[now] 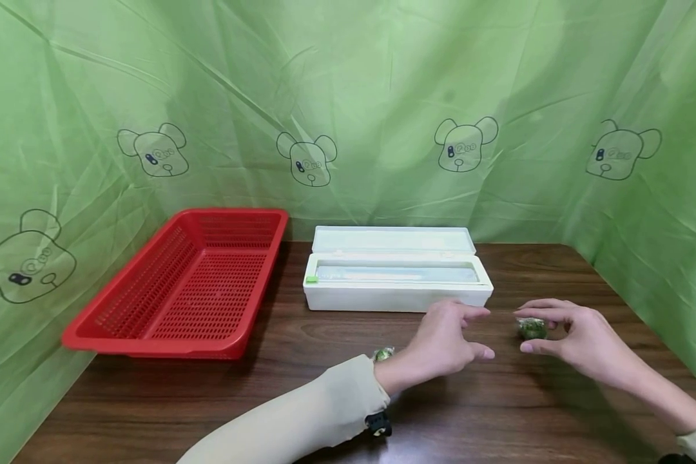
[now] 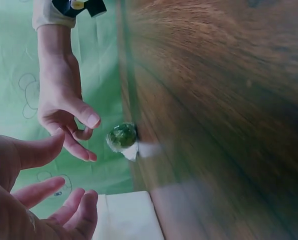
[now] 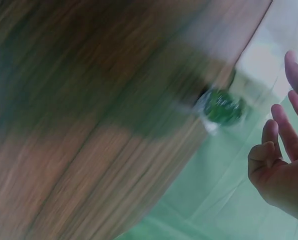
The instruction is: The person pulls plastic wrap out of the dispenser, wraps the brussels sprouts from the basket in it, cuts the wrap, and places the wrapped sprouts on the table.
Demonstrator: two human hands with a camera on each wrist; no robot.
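Note:
A small round green item wrapped in clear film [image 1: 532, 328] sits on the table's right part; its exact kind is hard to tell. My right hand [image 1: 582, 338] hovers around it, thumb and fingers spread, and the right wrist view shows a gap between the wrapped item [image 3: 223, 107] and that hand. To the left, my left hand [image 1: 441, 341] is held in the air, fingers apart with nothing in them. Behind its wrist, a second film-wrapped green item [image 1: 384, 353] is partly hidden. Beyond the hands stands a white cling film dispenser [image 1: 397, 298], its lid [image 1: 393, 240] raised.
A red perforated plastic basket [image 1: 243, 322] stands at the left of the dark wooden table [image 1: 319, 341]. Green cloth [image 1: 377, 71] printed with bear heads encloses the back and sides. A small green slider [image 1: 312, 280] is at the dispenser's left end.

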